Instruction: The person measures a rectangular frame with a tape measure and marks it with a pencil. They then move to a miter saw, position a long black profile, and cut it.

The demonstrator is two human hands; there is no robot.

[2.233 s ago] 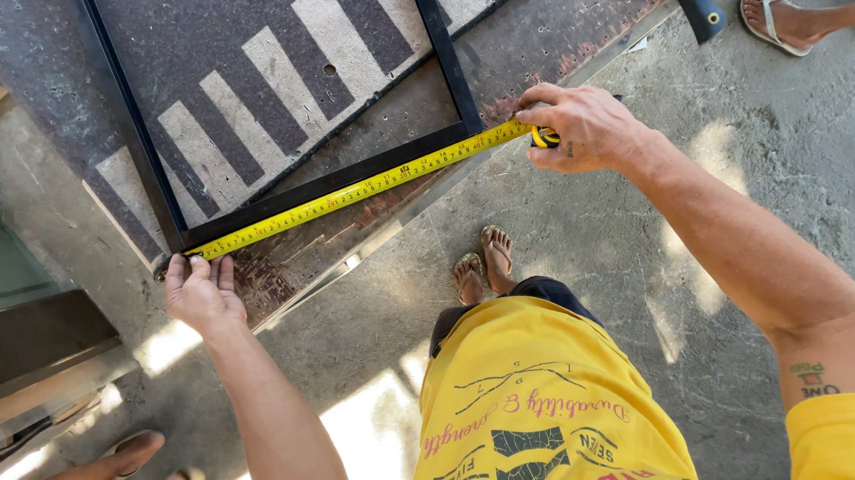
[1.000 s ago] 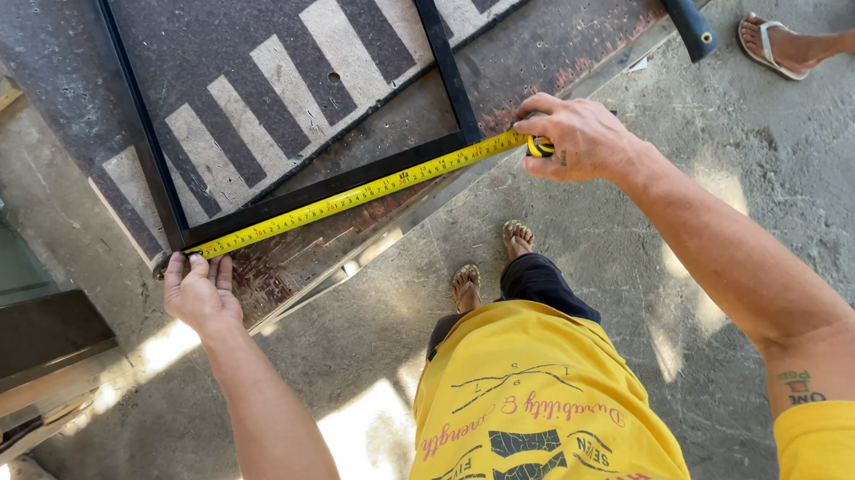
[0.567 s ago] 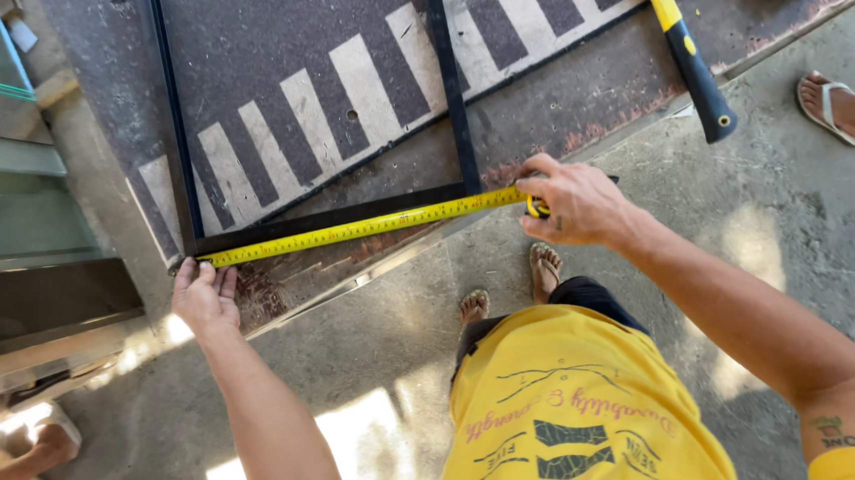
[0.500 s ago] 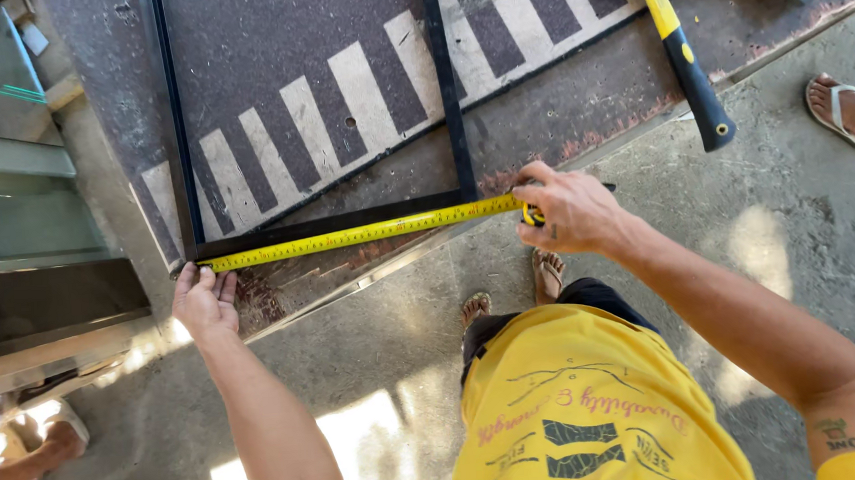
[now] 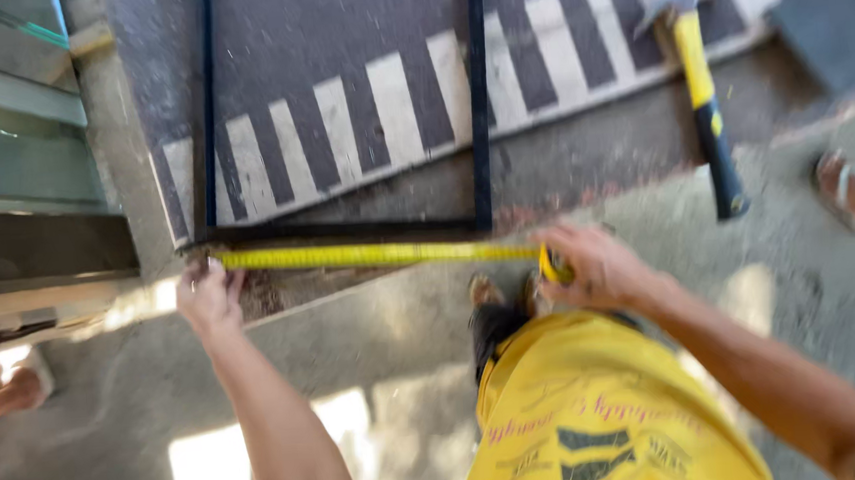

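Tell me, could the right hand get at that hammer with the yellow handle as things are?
Probably not straight away: the right hand is gripping the tape measure, and the hammer lies apart, up on the dark slab. Nothing blocks the path, though.

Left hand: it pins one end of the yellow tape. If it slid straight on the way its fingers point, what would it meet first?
Probably the dark metal frame: the left hand points up the picture, holding the tape measure just short of the frame's near bar. The picture is blurred, so depth is uncertain.

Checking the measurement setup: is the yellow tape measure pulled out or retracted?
Pulled out. The tape measure spans from the left hand to the right hand, along the black frame.
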